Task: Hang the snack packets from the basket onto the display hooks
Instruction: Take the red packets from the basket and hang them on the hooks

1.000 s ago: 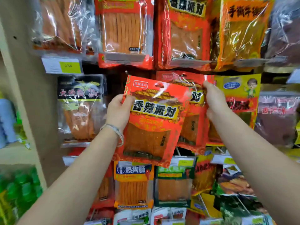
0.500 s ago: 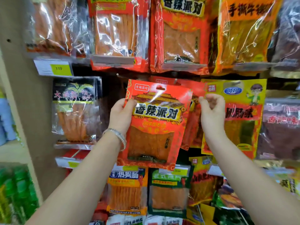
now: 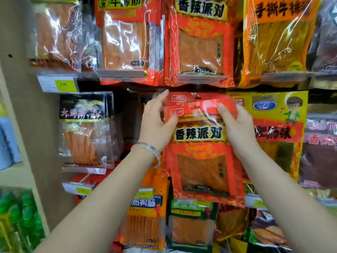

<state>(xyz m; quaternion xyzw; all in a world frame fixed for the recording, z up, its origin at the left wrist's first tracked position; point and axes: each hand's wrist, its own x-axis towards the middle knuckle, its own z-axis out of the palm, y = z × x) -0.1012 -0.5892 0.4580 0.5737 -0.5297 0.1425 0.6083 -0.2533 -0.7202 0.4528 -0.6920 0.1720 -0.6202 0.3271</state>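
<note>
Operator: Two hands, one packet. Grip status?

Technician: Closed, both. The left hand (image 3: pixel 155 123) pinches the red snack packet (image 3: pixel 200 170) at its upper left corner, thumb on the front. The right hand (image 3: pixel 237 128) pinches the top band, right of centre. The packet is held up against the display, its top edge overlapping an identical hung packet (image 3: pixel 184 97) just behind.

Operator: Handling?

Technician: Judged light, thin and flexible. The glossy film looks slippery and buckles readily. Hold the header band either side of the hang hole, keeping it taut. The hook itself cannot be made out.
</note>
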